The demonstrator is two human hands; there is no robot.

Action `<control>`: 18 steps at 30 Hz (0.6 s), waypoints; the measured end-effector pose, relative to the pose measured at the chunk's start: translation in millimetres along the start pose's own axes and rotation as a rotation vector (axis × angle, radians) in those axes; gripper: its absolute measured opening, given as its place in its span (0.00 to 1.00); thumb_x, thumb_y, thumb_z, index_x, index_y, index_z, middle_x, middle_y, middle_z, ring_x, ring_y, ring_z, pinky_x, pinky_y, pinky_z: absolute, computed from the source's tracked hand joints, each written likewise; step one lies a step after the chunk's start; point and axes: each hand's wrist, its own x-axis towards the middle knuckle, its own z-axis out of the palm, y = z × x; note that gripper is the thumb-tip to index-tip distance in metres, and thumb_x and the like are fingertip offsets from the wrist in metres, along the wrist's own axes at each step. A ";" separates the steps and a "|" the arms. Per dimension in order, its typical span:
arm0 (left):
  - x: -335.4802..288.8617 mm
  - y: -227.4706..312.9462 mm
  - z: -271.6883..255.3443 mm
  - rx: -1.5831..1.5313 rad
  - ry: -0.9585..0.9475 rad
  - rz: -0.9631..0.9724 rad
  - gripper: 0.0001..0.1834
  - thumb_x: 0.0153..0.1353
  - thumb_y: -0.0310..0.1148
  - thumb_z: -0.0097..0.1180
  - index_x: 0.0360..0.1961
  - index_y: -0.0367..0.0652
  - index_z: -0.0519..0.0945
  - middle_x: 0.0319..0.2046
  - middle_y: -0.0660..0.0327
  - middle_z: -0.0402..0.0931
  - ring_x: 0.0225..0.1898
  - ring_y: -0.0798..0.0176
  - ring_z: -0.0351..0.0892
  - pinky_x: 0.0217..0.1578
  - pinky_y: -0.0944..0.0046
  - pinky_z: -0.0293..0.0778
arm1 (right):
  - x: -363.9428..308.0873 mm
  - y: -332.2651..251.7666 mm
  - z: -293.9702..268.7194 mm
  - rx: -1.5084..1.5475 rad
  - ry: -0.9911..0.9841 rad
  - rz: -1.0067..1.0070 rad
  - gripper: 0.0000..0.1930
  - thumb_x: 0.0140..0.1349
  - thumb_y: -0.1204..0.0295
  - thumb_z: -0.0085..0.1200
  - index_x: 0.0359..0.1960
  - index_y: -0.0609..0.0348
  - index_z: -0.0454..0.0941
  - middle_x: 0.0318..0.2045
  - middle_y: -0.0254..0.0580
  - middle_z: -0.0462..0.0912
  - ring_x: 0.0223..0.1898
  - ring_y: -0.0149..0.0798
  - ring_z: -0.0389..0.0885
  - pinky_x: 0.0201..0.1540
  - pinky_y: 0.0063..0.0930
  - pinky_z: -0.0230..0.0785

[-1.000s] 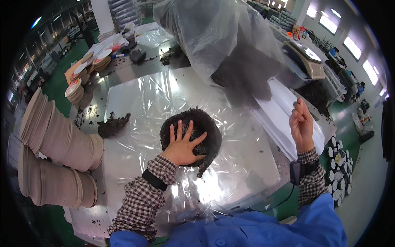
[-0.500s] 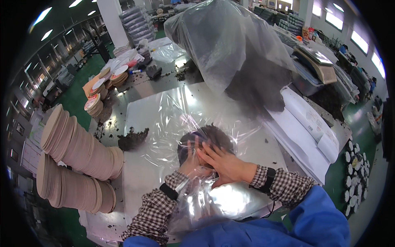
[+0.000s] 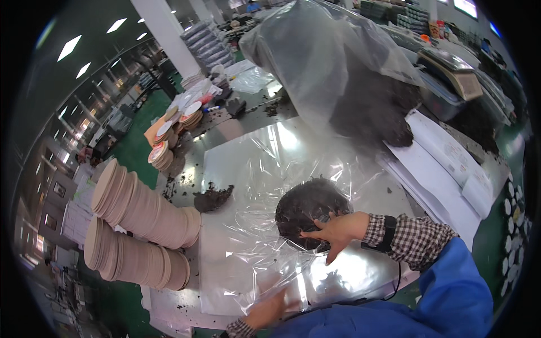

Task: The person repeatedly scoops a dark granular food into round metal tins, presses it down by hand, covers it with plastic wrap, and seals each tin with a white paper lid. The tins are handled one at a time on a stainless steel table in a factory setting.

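Observation:
A round, flat cake of dark crumbly material [image 3: 301,211] lies on the white board in the middle of the table, with glossy clear plastic film [image 3: 248,225] spread around it. My right hand [image 3: 341,228] rests on the cake's lower right edge, fingers spread apart. I cannot tell whether film lies between that hand and the cake. Down near the table's front edge, my left hand [image 3: 270,308] is smeared by motion beside the film. Its fingers are too blurred to read, so whether it grips the film is unclear.
Two leaning stacks of beige discs [image 3: 149,211] stand on the left. A small dark clump [image 3: 214,197] lies beside them. Behind, a big dark heap [image 3: 369,110] sits under a plastic sheet [image 3: 315,62]. White papers [image 3: 445,163] lie to the right; smaller disc stacks [image 3: 160,155] stand far left.
My left hand has come off the cake and moved down toward the front edge. My right hand has shifted to the cake's lower right side. The whole view has turned somewhat.

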 end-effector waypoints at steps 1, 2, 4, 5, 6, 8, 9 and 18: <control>15.0 -20.3 2.5 -0.044 0.110 -0.017 0.32 0.68 0.45 0.53 0.66 0.37 0.65 0.66 0.48 0.64 0.66 0.51 0.64 0.67 0.51 0.60 | -6.6 1.2 9.7 0.028 0.007 0.027 0.58 0.45 0.29 0.59 0.75 0.24 0.39 0.74 0.61 0.41 0.67 0.85 0.44 0.67 0.73 0.41; 30.9 -37.4 5.1 -0.089 0.228 -0.041 0.32 0.68 0.45 0.54 0.67 0.37 0.64 0.66 0.47 0.63 0.66 0.50 0.64 0.67 0.51 0.60 | -11.6 -1.6 17.0 0.025 0.006 0.050 0.58 0.45 0.29 0.59 0.75 0.24 0.40 0.75 0.59 0.40 0.68 0.85 0.44 0.68 0.73 0.41; 67.4 -59.4 -3.2 -0.161 0.471 -0.076 0.34 0.67 0.43 0.55 0.68 0.36 0.62 0.66 0.44 0.61 0.65 0.48 0.64 0.67 0.52 0.61 | -20.5 -11.4 20.1 0.004 0.024 0.110 0.57 0.45 0.29 0.58 0.75 0.26 0.43 0.75 0.57 0.40 0.68 0.85 0.42 0.68 0.72 0.39; 83.0 -55.0 -14.5 -0.188 0.596 -0.095 0.35 0.66 0.43 0.56 0.68 0.36 0.60 0.66 0.43 0.60 0.65 0.47 0.64 0.67 0.52 0.61 | -19.1 -11.0 23.6 0.047 0.040 0.120 0.54 0.45 0.30 0.59 0.74 0.31 0.52 0.75 0.55 0.39 0.67 0.86 0.42 0.68 0.74 0.38; 104.5 -44.5 -20.0 -0.161 0.768 -0.022 0.35 0.66 0.40 0.56 0.68 0.36 0.60 0.64 0.44 0.63 0.63 0.49 0.66 0.67 0.52 0.62 | -18.2 -9.3 28.9 0.021 0.076 0.126 0.53 0.46 0.33 0.60 0.73 0.32 0.53 0.74 0.56 0.45 0.67 0.83 0.47 0.67 0.73 0.42; 147.5 -16.8 -28.9 -0.164 0.981 0.169 0.34 0.63 0.33 0.57 0.68 0.37 0.61 0.56 0.49 0.71 0.56 0.54 0.72 0.65 0.52 0.63 | -17.7 3.5 45.1 -0.021 0.270 0.021 0.42 0.51 0.40 0.60 0.65 0.41 0.62 0.61 0.56 0.61 0.58 0.72 0.61 0.59 0.63 0.56; 167.7 -5.7 -27.2 -0.205 1.011 0.290 0.33 0.60 0.28 0.58 0.67 0.39 0.63 0.50 0.52 0.76 0.52 0.58 0.77 0.64 0.52 0.64 | -20.1 13.0 58.2 -0.055 0.432 -0.094 0.33 0.55 0.44 0.59 0.57 0.48 0.71 0.50 0.55 0.72 0.50 0.64 0.72 0.51 0.54 0.65; 182.6 -5.6 -38.7 0.856 0.727 -0.010 0.20 0.56 0.28 0.51 0.52 0.42 0.79 0.42 0.53 0.82 0.45 0.51 0.82 0.61 0.51 0.65 | -77.8 72.7 60.7 0.989 1.367 0.103 0.35 0.65 0.50 0.53 0.66 0.62 0.65 0.66 0.58 0.65 0.67 0.54 0.64 0.68 0.38 0.58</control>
